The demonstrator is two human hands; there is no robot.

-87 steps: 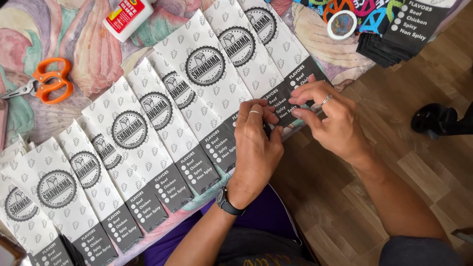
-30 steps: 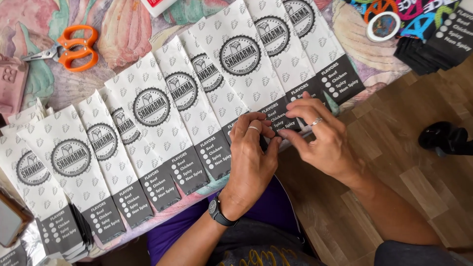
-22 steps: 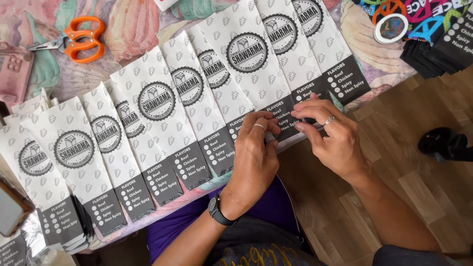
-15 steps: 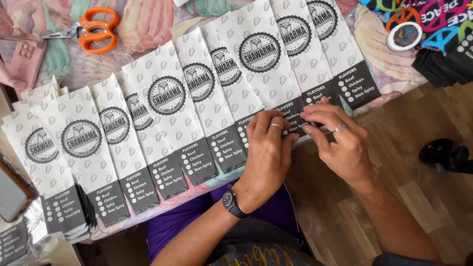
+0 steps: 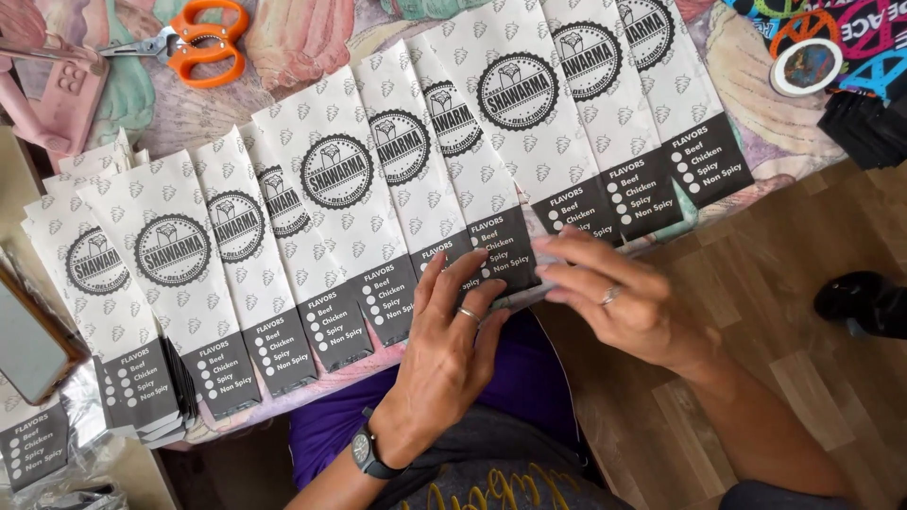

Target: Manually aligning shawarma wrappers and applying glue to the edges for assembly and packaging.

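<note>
Pressing dark bag end (image 5: 505, 255) — left hand (image 5: 449, 349), right hand (image 5: 624, 302) both touching.

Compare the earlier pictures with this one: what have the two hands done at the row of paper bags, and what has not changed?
Both hands have worked along the bags' dark bottom edges. The left hand now lies flat with spread fingers on one paper bag, where it pinched before; the right hand still fingers the edge beside it. The overlapping row, the orange scissors and the tape roll lie as before.

The left hand (image 5: 453, 349) has been flattened on the paper sleeve (image 5: 491, 247); the right hand (image 5: 624, 302) has been opened, fingers extended.
</note>
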